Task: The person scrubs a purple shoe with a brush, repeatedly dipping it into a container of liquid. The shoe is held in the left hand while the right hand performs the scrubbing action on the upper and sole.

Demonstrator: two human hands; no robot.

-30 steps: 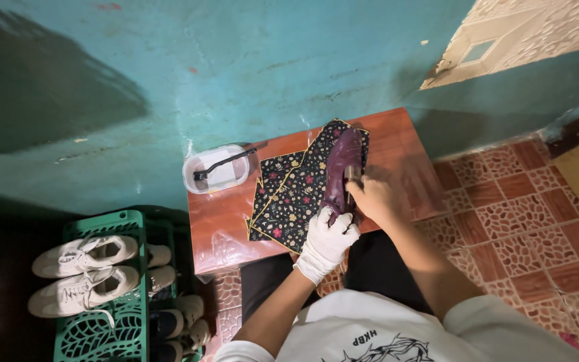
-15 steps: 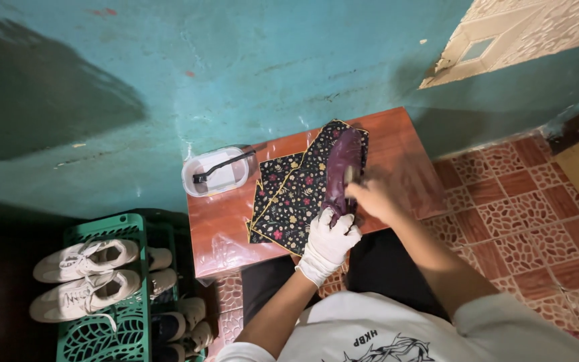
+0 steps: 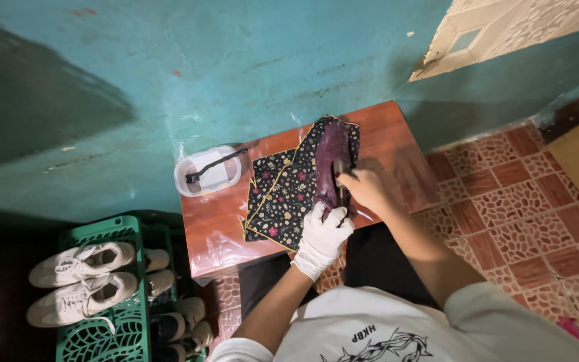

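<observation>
Where tub (image 3: 208,171) adjoins cloth (image 3: 283,194)

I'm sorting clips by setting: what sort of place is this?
Probably a home corner: a painted teal wall, patterned floor tiles, and a green shoe rack beside the low table.

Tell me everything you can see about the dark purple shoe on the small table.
The dark purple leather-looking shoe lies on a black floral cloth on the reddish-brown wooden table, toe pointing toward the teal wall. Its surface looks smooth with a slight sheen. The white-gloved left hand grips its heel end, while the bare right hand presses a small dark tool, perhaps a brush, against its side.
</observation>
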